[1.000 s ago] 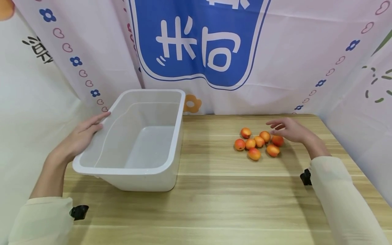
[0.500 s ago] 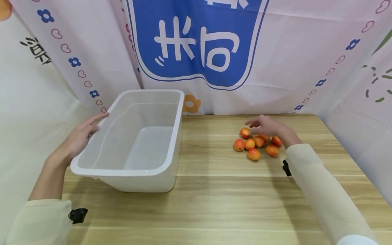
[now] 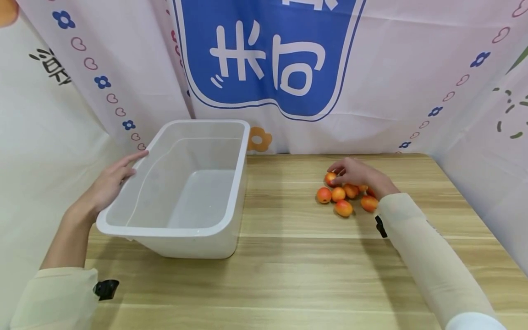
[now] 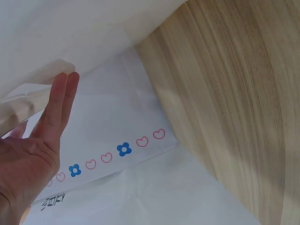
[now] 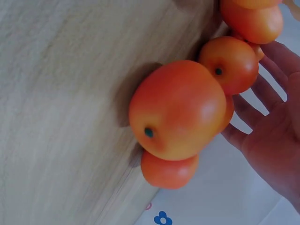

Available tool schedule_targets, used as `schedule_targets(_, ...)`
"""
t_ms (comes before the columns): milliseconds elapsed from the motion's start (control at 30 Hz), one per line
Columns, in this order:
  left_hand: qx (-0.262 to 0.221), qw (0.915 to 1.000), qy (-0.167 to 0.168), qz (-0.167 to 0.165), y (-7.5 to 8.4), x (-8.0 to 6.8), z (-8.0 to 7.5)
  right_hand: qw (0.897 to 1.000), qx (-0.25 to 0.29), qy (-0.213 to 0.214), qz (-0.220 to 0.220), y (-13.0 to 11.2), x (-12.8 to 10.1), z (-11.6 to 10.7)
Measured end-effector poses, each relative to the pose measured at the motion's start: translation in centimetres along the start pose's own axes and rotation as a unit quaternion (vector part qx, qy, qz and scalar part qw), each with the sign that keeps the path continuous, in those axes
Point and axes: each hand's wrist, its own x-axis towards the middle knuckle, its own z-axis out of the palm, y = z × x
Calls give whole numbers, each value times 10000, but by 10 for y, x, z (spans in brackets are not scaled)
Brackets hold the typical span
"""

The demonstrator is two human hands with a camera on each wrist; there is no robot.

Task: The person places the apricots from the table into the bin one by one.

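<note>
Light wooden table [image 3: 297, 275] with long grain lines; behind, draped pale cloth backdrop [image 3: 396, 68] printed with blue emblem [image 3: 268, 55], hearts, flowers.

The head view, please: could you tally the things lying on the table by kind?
White plastic bin: 1
Orange fruits: 8, two of them only slivers showing under the right hand
Total: 9
</note>
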Motion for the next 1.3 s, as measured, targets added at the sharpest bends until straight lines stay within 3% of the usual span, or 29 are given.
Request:
schedule_targets(233, -95, 9999, -33, -27, 1, 1, 1, 9996, 16, 184, -205, -2, 1, -4)
schedule_targets(467, -260, 9995, -93, -135, 1, 0, 1, 9941, -240, 626, -848, -11, 2, -14)
schedule_targets(600, -293, 9994, -122, -167, 1, 0, 1, 9900, 25, 798, -1161, -17, 0, -17)
schedule_targets(1033, -464, 9984, -173, -284, -1, -2, -1, 9817, 416, 1170, -1443, -47, -13, -24)
schedule_targets(1300, -432, 9986, -186, -231, 0, -3, 0, 9751, 1032, 980, -1703, -76, -20, -22)
